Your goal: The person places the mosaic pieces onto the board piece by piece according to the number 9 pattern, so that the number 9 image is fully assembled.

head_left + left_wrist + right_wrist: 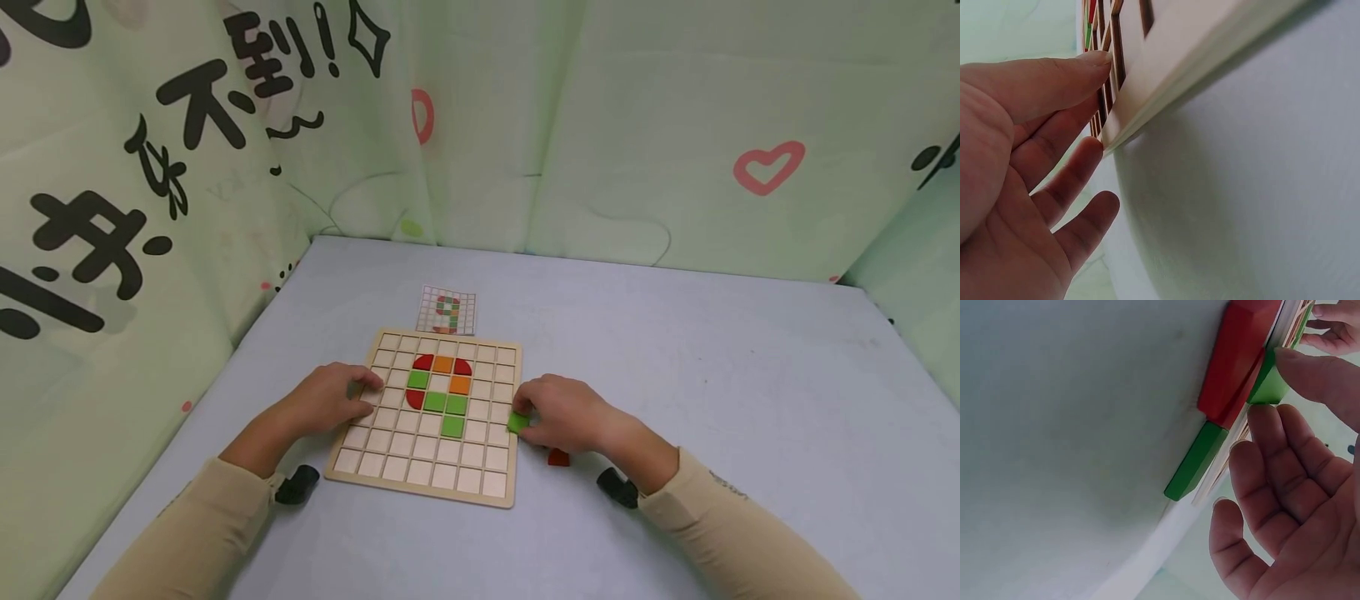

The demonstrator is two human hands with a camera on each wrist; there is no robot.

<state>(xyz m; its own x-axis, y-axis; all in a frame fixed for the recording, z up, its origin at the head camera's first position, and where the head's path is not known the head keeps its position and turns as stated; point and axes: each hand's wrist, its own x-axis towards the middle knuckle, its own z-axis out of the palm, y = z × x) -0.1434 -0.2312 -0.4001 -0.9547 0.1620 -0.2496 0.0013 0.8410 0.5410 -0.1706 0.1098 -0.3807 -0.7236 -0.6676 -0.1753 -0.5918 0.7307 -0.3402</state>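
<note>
A wooden grid board [420,483] lies on the table with red, orange and green tiles in its middle cells. My left hand [330,400] rests at the board's left edge, its fingers loosely extended and holding nothing. Beside the board's right edge, my right hand [562,412] pinches a green square tile [517,422] between thumb and fingers. That green tile [1269,381] is also visible in the right wrist view. On the table below it sit a red tile [1235,362] and another green tile [1197,462], the latter hidden in the head view.
Behind the board lies a small printed card [447,311] showing a coloured grid pattern. The pale table [712,375] stretches far to the right. A light green printed curtain [637,125] hangs along the table's back and left sides.
</note>
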